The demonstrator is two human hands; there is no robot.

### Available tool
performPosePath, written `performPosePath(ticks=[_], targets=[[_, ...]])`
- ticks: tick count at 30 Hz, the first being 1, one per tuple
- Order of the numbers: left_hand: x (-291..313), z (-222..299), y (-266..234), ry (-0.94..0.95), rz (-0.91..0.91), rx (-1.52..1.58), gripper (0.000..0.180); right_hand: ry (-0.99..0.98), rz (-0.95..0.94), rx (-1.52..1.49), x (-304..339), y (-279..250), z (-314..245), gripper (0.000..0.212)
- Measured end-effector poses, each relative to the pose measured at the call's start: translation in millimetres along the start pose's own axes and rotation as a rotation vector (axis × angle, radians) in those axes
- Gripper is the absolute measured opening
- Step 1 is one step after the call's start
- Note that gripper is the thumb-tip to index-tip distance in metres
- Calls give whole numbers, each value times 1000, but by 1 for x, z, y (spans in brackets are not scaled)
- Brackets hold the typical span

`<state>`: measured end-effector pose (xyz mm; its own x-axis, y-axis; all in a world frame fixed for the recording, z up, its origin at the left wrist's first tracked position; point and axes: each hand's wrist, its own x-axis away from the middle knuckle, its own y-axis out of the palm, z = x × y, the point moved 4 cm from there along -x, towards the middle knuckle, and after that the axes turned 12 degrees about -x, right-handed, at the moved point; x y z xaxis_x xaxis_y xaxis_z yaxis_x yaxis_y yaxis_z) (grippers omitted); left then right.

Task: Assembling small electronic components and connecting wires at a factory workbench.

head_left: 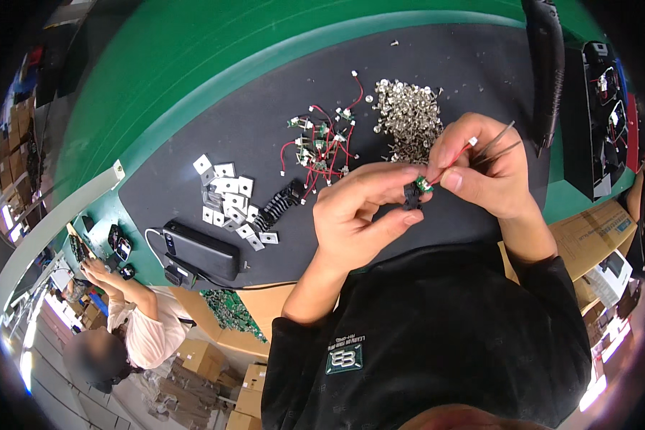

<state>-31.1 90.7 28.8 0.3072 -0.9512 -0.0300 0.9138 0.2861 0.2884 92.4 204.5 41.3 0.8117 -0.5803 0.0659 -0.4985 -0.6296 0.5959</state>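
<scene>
Between the fingertips of my left hand (pixel 355 215) is a small black plastic part (pixel 411 196). A little green circuit board (pixel 425 185) sits against that part; whether it is seated in it I cannot tell. My right hand (pixel 491 168) is closed, its thumb and forefinger pinching the board's red wire (pixel 454 156), whose white plug (pixel 473 141) sticks up past the fingers. Thin metal tweezers (pixel 505 136) also rest in the right hand, prongs pointing away to the upper right. Beyond my hands lies a heap of silver screws (pixel 408 107) on the dark mat.
Several wired circuit boards (pixel 322 140) lie tangled left of the screws. Further left are square metal plates (pixel 229 193), a striped black coil (pixel 279 204) and a black power bank (pixel 201 251). A black tube (pixel 546 79) stands at right, beside a parts tray (pixel 605 115). Another person (pixel 150 322) works at left.
</scene>
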Motion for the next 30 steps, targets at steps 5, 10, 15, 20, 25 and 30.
performPosePath(ticks=[5,10,15,20,25,30], targets=[[3,-7,-3,-121,-45,-42,39,17,-178,431,-5,-3,-12,22],[2,-9,1,-220,-51,3,40,-74,-198,508,-6,-1,-17,18],[3,-9,-6,-202,-96,38,40,-120,-218,552,-4,-3,-18,19],[2,-8,-3,-8,-43,119,42,-104,-98,198,6,-9,-9,16],[7,-8,0,31,-5,54,40,-107,-20,45,13,-6,3,16],[5,-4,2,157,55,-195,36,-8,119,-76,18,-6,13,15]])
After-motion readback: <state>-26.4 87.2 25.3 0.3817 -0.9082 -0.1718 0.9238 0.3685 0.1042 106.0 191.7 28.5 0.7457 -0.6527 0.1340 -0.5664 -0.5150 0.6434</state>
